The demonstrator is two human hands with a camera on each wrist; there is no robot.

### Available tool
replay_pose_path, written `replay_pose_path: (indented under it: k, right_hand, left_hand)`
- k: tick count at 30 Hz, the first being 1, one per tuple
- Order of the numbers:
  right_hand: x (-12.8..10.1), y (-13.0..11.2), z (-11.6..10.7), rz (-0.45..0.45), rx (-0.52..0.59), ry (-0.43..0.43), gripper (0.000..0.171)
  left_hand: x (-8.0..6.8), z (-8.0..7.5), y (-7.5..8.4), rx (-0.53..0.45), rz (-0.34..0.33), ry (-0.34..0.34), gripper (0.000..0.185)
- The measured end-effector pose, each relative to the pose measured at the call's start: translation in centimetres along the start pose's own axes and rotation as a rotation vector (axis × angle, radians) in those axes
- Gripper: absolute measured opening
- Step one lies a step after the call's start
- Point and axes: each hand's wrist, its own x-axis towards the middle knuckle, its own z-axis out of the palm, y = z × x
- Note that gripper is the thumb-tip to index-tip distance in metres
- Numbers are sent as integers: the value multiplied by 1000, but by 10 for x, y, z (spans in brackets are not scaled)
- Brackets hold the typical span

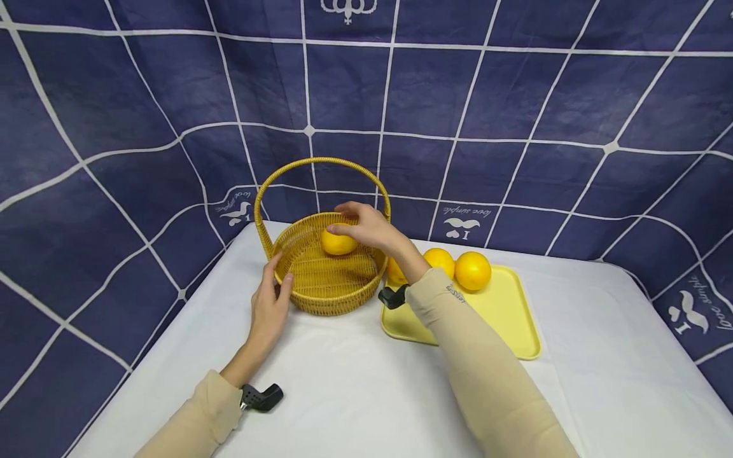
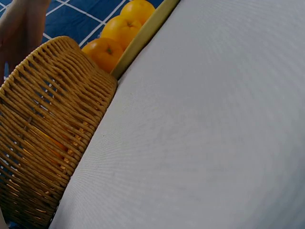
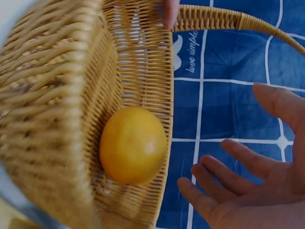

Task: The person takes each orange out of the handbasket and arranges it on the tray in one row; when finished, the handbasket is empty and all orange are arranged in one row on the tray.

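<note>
A round wicker basket (image 1: 326, 305) with a tall arched handle (image 1: 321, 160) stands on the white table. Inside it, toward the back, lies one orange (image 3: 133, 145). My right hand (image 1: 369, 226) is above the basket's back rim; the right wrist view shows its fingers spread and apart from the orange. My left hand (image 1: 270, 305) holds the basket's left rim near the handle's foot, thumb and fingers at the wicker. One of its fingertips (image 3: 170, 14) shows over the rim in the right wrist view.
A yellow tray (image 1: 504, 312) lies right of the basket, partly under the right sleeve (image 1: 481, 356). On its back part sit three oranges (image 1: 473, 271), one half hidden by the right arm. A blue cloth with white lines (image 1: 429, 89) hangs behind the table.
</note>
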Motion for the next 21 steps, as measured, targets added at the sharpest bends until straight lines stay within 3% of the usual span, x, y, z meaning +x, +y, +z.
replay_pose_path:
  k: [6, 21]
  right_hand:
    - [21, 2, 10, 68, 25, -46, 66]
    - [46, 26, 28, 151, -114, -77, 67]
  left_hand:
    - [0, 0, -1, 8, -5, 2, 54]
    - [0, -1, 3, -3, -2, 2, 54]
